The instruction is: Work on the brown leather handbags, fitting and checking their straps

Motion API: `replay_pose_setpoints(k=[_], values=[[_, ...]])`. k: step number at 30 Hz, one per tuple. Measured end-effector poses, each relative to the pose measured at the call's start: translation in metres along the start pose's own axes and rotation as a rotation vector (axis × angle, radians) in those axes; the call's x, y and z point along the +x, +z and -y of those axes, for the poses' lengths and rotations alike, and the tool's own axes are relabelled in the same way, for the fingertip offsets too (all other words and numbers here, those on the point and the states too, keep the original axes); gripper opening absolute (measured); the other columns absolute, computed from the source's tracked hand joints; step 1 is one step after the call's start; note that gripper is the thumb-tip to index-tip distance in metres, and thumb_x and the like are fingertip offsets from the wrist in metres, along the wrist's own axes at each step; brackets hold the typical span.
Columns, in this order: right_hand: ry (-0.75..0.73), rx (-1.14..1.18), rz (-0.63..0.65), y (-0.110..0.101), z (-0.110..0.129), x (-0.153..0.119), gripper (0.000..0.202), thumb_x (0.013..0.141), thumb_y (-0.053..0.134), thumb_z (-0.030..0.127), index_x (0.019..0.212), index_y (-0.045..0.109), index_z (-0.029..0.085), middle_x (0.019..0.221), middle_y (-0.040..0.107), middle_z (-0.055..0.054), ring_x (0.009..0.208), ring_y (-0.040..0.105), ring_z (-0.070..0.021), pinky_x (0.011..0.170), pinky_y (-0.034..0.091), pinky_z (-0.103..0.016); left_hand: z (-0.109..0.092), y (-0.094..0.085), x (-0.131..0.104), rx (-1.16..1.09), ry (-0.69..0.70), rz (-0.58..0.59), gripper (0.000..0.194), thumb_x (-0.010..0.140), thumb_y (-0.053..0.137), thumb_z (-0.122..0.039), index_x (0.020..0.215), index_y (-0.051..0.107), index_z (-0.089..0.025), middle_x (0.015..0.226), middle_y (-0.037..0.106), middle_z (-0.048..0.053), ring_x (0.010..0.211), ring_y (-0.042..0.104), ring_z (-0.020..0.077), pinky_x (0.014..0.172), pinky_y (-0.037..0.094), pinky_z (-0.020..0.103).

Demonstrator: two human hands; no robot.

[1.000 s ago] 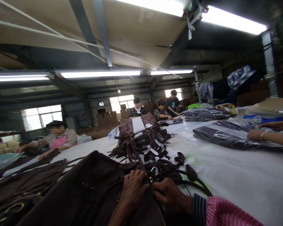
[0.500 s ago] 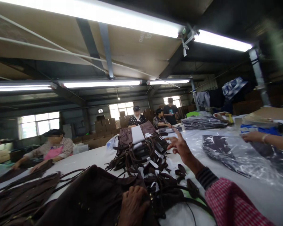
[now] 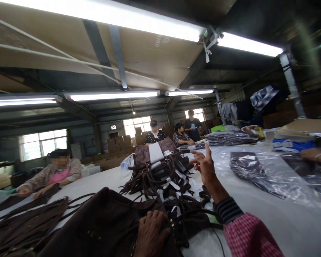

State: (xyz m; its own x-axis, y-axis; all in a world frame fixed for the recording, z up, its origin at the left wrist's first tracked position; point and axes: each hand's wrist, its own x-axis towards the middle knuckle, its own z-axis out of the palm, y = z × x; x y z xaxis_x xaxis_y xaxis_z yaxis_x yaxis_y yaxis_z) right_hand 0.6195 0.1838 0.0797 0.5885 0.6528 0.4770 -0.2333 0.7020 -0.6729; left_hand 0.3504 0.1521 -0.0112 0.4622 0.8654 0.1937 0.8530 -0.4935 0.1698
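Observation:
My left hand (image 3: 152, 232) rests on a large dark brown bag (image 3: 96, 221) at the bottom centre, its fingers curled over the bag's edge. Raised above the table, my right hand (image 3: 205, 166) has its fingers apart and nothing in them. Beyond my hands stands a pile of brown bags (image 3: 143, 157) with straps and a white sheet (image 3: 156, 152) on top. Tangled straps and white tags lie between that pile and my left hand.
More brown bags (image 3: 24, 221) lie at the left, near a person in a pink apron (image 3: 61, 175). Plastic-wrapped bags (image 3: 246, 167) are on the white table (image 3: 259, 217) at the right, where another person's hand (image 3: 314, 155) shows. Several people are farther back.
My right hand has moved slightly, its forearm shifting left and its fingers more upright. The other person's hand at the right has drawn back toward the right edge. My left hand stays on the bag.

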Motion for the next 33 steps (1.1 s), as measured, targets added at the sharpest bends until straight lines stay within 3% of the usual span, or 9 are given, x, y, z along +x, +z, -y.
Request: replay_pose_setpoints(k=[14,33], values=[[-0.023,0.087,-0.028,-0.017,0.025,0.013,0.098,0.074,0.069,0.028,0.157,0.016,0.028,0.092,0.073,-0.003,0.05,0.057,-0.0101,0.039,0.032,-0.016,-0.006,-0.008,-0.001,0.011,-0.005,0.019,0.022,0.093,0.051,-0.029,0.11,0.065,-0.03,0.12,0.065,0.0,0.118,0.052,0.0207,0.103,0.031,0.038],[-0.014,0.063,-0.042,-0.014,0.019,0.012,0.092,0.069,0.066,0.031,0.153,0.029,0.018,0.081,0.072,-0.002,0.046,0.054,-0.0099,0.039,0.027,-0.017,-0.009,-0.011,-0.002,0.02,-0.01,0.036,0.02,0.093,0.053,-0.03,0.109,0.065,-0.029,0.12,0.065,0.0,0.118,0.052,0.0216,0.103,0.032,0.038]])
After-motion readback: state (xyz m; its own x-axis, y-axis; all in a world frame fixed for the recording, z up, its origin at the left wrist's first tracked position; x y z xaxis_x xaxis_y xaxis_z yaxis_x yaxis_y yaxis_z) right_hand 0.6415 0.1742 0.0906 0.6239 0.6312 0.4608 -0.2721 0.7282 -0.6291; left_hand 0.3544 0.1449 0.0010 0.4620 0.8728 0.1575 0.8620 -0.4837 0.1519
